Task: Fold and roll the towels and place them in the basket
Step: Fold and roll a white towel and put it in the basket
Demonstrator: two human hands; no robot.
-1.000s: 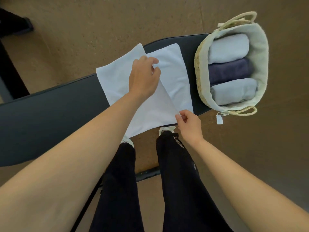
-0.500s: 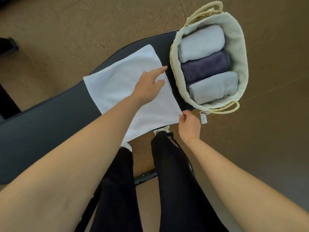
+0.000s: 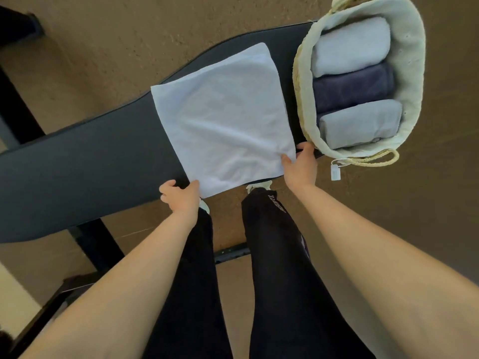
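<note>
A long black padded bench (image 3: 85,156) spans a tan carpeted floor (image 3: 129,35), with a lined woven straw basket (image 3: 412,73) at its right end already holding three rolled towels. A folded white square towel (image 3: 223,120) lies flat beside the basket. The left hand (image 3: 181,196) and right hand (image 3: 300,167) each pinch a near corner, probably ready to fold or roll it away.

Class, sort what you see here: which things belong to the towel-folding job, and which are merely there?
Part of the job:
white towel, flat on the bench
left hand and right hand, each at a near corner
basket holding three rolled towels

Merely there:
black bench
basket tag
</note>
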